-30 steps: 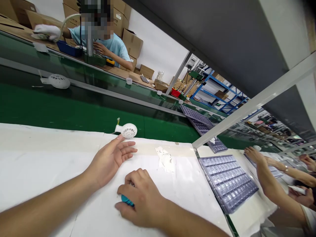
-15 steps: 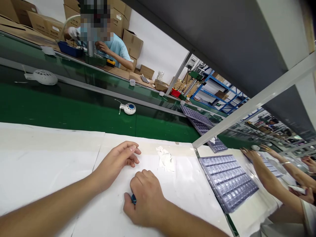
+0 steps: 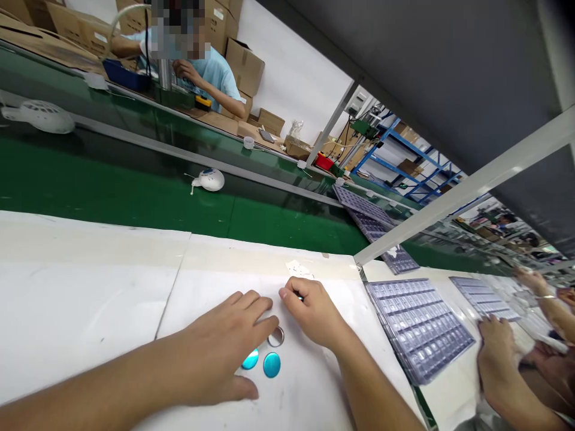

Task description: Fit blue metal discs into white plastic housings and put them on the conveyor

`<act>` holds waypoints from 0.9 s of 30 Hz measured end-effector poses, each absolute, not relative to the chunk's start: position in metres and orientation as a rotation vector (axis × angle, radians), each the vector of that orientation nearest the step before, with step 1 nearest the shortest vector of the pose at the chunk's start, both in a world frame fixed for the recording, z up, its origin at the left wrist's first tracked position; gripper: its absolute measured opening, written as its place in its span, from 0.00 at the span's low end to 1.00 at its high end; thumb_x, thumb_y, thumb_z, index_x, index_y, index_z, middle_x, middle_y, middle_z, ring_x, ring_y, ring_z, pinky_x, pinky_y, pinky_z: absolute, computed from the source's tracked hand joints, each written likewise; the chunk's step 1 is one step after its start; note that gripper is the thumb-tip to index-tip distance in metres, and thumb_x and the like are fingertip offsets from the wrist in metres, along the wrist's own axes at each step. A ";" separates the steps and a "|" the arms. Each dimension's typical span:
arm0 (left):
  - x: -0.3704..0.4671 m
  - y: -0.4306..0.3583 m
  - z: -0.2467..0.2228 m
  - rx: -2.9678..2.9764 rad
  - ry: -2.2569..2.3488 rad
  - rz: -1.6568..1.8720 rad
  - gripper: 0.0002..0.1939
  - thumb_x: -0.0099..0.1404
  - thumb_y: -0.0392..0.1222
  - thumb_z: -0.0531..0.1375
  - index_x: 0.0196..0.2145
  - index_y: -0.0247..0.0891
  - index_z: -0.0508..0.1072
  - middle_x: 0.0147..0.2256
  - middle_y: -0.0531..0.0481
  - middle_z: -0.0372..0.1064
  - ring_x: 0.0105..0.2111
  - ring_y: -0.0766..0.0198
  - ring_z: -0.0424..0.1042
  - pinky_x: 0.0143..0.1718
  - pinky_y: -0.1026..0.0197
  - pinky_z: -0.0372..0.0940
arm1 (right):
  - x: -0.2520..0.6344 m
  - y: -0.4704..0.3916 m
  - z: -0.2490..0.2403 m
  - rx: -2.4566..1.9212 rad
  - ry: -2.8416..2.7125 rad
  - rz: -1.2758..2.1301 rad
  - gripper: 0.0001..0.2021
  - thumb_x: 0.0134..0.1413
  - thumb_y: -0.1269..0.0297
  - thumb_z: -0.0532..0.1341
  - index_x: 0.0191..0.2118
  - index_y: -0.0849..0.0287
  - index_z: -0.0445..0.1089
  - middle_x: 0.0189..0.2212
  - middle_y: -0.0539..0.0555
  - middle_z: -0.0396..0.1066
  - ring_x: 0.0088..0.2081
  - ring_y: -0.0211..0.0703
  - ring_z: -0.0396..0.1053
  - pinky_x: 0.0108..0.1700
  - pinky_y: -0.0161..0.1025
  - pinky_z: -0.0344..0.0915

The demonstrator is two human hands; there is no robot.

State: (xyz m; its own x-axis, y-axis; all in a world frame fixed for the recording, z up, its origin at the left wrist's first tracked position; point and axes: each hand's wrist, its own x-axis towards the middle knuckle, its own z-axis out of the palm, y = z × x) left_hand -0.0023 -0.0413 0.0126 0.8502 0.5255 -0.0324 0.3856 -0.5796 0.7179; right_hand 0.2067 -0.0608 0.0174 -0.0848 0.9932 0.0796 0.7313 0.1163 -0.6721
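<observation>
We find the bench [image 3: 90, 299] faced with white sheeting, a seam and small dark marks visible. Directly on it we record two teal discs [image 3: 272, 364], just beside each other, the left one partly covered, and a mirror-like disc [image 3: 275, 337] just beyond. A white scrap [image 3: 299, 269] lies near the far edge. Right of a green gap we note two gridded trays [image 3: 420, 329], set apart. Beyond runs a green belt [image 3: 278, 221], bearing white vented pieces [image 3: 211, 179] and, farther right, overlapping trays [image 3: 359, 203].

blue discs [image 3: 272, 364], white worktop [image 3: 90, 299], green belt [image 3: 269, 218]
</observation>
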 end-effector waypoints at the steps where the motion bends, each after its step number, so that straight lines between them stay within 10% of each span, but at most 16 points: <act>1: -0.003 -0.043 0.013 2.361 0.667 0.177 0.27 0.49 0.39 0.73 0.48 0.48 0.75 0.46 0.48 0.69 0.48 0.45 0.66 0.47 0.47 0.63 | 0.207 -0.063 0.022 -1.673 -1.899 0.686 0.15 0.59 0.65 0.58 0.22 0.56 0.56 0.20 0.45 0.60 0.24 0.37 0.57 0.26 0.34 0.53; 6: -0.002 -0.041 0.006 2.485 0.721 0.078 0.07 0.60 0.33 0.62 0.37 0.41 0.75 0.39 0.45 0.70 0.40 0.49 0.70 0.37 0.52 0.64 | 0.199 -0.073 0.027 -1.687 -2.064 0.841 0.13 0.57 0.71 0.61 0.25 0.55 0.57 0.22 0.45 0.62 0.25 0.37 0.58 0.26 0.33 0.52; 17: 0.002 -0.055 0.005 2.323 0.816 0.184 0.05 0.64 0.42 0.57 0.33 0.45 0.74 0.30 0.49 0.74 0.28 0.55 0.73 0.28 0.56 0.60 | 0.211 -0.074 0.031 -1.529 -2.286 0.943 0.07 0.55 0.73 0.64 0.39 0.54 0.71 0.37 0.50 0.66 0.34 0.39 0.68 0.35 0.35 0.66; 27: 0.009 -0.090 -0.033 2.850 0.420 0.136 0.18 0.61 0.32 0.62 0.48 0.41 0.75 0.42 0.40 0.75 0.41 0.48 0.73 0.43 0.50 0.67 | 0.210 -0.079 0.028 -1.604 -2.494 0.877 0.10 0.53 0.76 0.64 0.39 0.56 0.69 0.39 0.50 0.62 0.29 0.35 0.63 0.28 0.32 0.59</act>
State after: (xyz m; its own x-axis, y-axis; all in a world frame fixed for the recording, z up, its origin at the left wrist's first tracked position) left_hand 0.0085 -0.0895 -0.0329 0.9538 0.2954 0.0545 0.2714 -0.9252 0.2654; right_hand 0.2102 -0.0786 0.0280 -0.4611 0.8501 -0.2544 0.8222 0.3015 -0.4828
